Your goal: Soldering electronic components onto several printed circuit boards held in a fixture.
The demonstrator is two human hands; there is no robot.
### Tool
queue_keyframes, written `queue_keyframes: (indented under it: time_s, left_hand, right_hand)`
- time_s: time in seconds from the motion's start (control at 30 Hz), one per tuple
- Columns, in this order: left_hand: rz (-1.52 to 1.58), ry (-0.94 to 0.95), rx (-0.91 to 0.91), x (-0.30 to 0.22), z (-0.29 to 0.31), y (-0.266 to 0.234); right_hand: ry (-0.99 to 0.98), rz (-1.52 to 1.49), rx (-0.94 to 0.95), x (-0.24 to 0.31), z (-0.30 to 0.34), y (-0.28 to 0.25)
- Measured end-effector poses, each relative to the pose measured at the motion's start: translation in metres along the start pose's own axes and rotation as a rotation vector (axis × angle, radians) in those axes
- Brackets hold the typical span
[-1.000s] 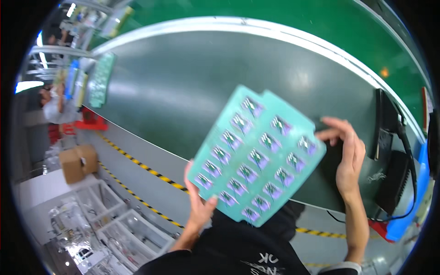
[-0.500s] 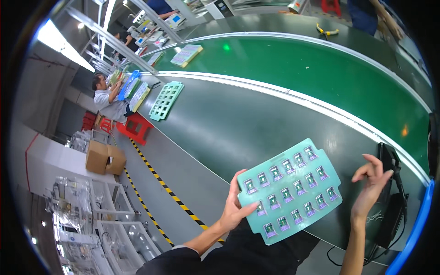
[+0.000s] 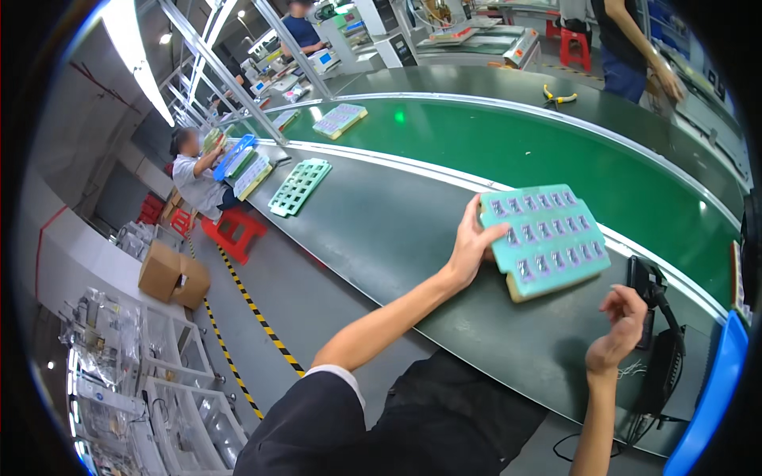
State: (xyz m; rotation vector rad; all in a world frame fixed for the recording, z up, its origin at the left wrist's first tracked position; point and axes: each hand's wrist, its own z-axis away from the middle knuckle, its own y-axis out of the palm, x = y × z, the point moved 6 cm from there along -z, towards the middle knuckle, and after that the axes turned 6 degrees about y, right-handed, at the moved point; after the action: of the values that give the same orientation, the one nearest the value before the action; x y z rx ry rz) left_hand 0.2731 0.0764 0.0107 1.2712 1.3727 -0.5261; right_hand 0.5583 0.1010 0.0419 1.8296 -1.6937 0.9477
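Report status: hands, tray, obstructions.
Left hand gripping teal tray by left edge; right hand empty. Tray holds rows of small parts. Black device near right hand; nothing seen blocking tray.

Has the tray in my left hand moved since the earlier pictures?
Yes, away from you: the tray in your left hand has gone toward the white rail.

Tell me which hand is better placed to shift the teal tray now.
Likely the left: the left hand grips the teal tray at its left edge, while the right hand is apart from it, loosely curled.
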Motion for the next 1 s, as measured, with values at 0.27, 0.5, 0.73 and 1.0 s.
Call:
queue_keyframes:
  time_s: [0.27, 0.5, 0.73, 1.0]
  left_hand:
    - [0.067, -0.143, -0.116, 0.067, -0.098, 0.034]
    - [0.381, -0.362, -0.006, 0.106, -0.121, 0.084]
    - [0.676, -0.481, 0.241, 0.109, -0.128, 0.073]
    - [0.858, -0.360, 0.100, 0.128, -0.130, 0.146]
  right_hand:
    - [-0.232, 0.222, 0.232, 0.023, 0.001, 0.017]
    - [-0.303, 0.314, 0.308, 0.031, 0.001, 0.032]
    - [-0.259, 0.354, 0.417, 0.029, 0.001, 0.044]
    - [-0.149, 0.376, 0.537, 0.030, 0.008, 0.048]
